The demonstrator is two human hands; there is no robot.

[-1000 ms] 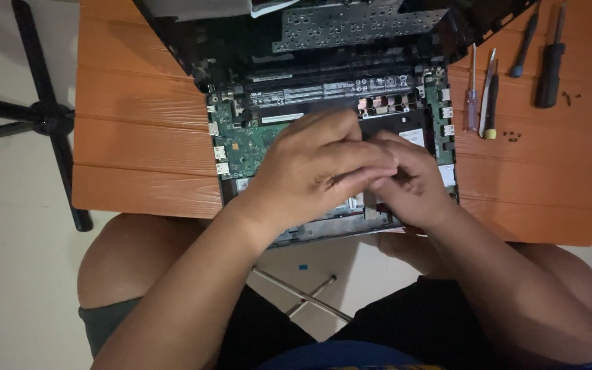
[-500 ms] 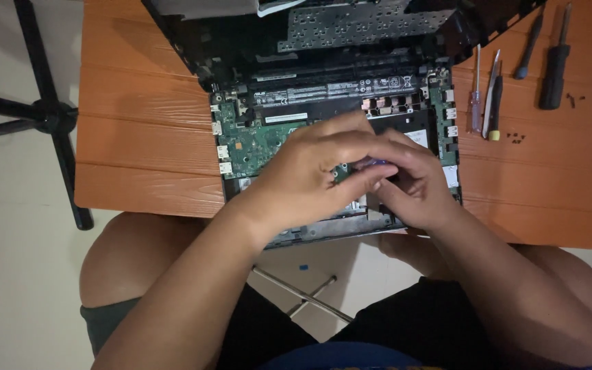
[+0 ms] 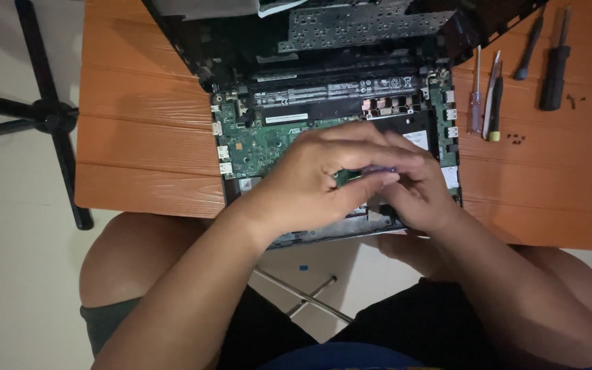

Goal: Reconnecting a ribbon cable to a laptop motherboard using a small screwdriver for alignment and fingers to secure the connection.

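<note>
Fingertips of both hands meet on a small purple part (image 3: 378,169), pinching it over the green circuit board (image 3: 268,140) of the opened black laptop (image 3: 323,89). The left hand (image 3: 323,175) arches palm-down; the right hand (image 3: 423,192) curls beneath it, on the orange slatted wooden table (image 3: 145,137).

Orange slatted table (image 3: 145,130) under the work. On its right part, a row of hand tools: slim clear-handled screwdriver (image 3: 475,103), yellow-tipped tool (image 3: 494,109) just beside it, then two black-handled screwdrivers (image 3: 530,48) (image 3: 555,68) farther right. Tiny dark screws (image 3: 515,139) scattered near the tools (a second small cluster (image 3: 574,101) by the rightmost screwdriver). Left of the table, black tripod legs (image 3: 49,116) on pale floor tiles (image 3: 15,274). Below the table edge, metal table legs (image 3: 303,296) crossing, with a small blue scrap (image 3: 303,267) on the floor.
</note>
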